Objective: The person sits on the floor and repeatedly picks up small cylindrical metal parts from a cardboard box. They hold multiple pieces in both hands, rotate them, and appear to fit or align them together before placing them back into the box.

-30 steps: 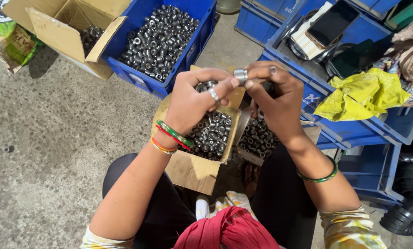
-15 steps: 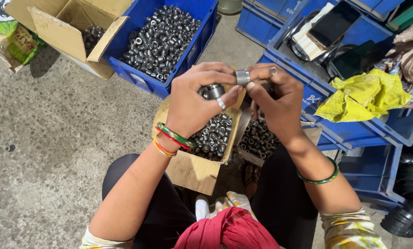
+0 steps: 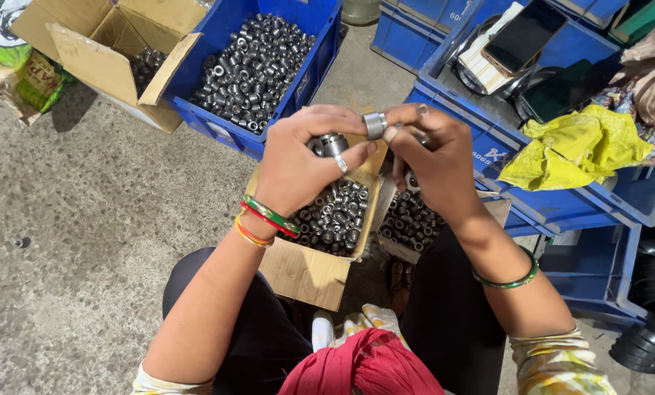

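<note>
Left hand (image 3: 302, 164) is yours, curled shut round a metal sleeve (image 3: 332, 143); right hand (image 3: 435, 164) pinches a small metal ring (image 3: 375, 124) at the fingertips, both raised over the cardboard box (image 3: 307, 272) of sleeves. Ring's inner face & the right palm's contents are hidden, can't tell what else it grips. Second box (image 3: 413, 219) is mostly blocked by your wrist. Rough concrete floor (image 3: 71, 241), blue crates (image 3: 298, 80) w/ more sleeves, yellow cloth (image 3: 572, 150) at right.

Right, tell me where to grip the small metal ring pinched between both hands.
Grip the metal ring across its outer curved wall, coming from above: the left hand and right hand flank it at the sides, leaving its top free.
</note>
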{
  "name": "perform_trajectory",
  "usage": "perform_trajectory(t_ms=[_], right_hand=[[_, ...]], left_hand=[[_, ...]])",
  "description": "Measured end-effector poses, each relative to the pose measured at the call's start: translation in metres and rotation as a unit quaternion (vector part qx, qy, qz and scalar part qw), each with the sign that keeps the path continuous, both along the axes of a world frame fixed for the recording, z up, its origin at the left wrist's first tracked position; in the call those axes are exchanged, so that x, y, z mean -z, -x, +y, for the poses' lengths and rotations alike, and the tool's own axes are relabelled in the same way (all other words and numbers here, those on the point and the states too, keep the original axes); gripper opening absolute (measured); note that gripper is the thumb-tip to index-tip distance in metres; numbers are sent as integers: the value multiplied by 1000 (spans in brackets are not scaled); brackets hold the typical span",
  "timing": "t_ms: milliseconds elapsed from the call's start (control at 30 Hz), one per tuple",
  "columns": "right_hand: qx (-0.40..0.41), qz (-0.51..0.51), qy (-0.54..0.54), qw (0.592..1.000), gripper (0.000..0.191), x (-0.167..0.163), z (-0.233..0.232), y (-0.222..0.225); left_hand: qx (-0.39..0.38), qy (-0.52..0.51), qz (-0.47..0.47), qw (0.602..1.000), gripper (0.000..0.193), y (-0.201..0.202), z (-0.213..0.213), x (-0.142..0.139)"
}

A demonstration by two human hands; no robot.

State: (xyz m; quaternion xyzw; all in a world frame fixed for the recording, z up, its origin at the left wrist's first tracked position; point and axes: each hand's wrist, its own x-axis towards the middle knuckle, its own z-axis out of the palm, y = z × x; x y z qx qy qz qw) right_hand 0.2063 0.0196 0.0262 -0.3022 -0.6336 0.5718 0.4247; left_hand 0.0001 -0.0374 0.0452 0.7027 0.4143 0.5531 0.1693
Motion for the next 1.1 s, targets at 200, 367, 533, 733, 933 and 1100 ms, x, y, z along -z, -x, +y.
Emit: perform_trajectory(t_ms=[200,367,533,733,933,1100], right_hand=[[56,-62,-269,960,13,0,-3,1],[54,-55,-238,968,14,0,-6,0],[3,9,-58,998,9,-2,-5,0],[-42,43,125,990,17,-6,6,2],[-39,59,69,995,13,-5,3,4],[9,2,-78,997,7,-6,-6,3]], left_hand=[[136,394,-365,832,19,2,2,4],[125,332,-326,876,20,-2,1,7],[-21,4,-7,1000,21,-4,0,6],[-93,27,105,990,21,-10,-8,2],[-61,4,28,998,23,-8,-5,3],[51,321,-225,919,19,-5,1,5]])
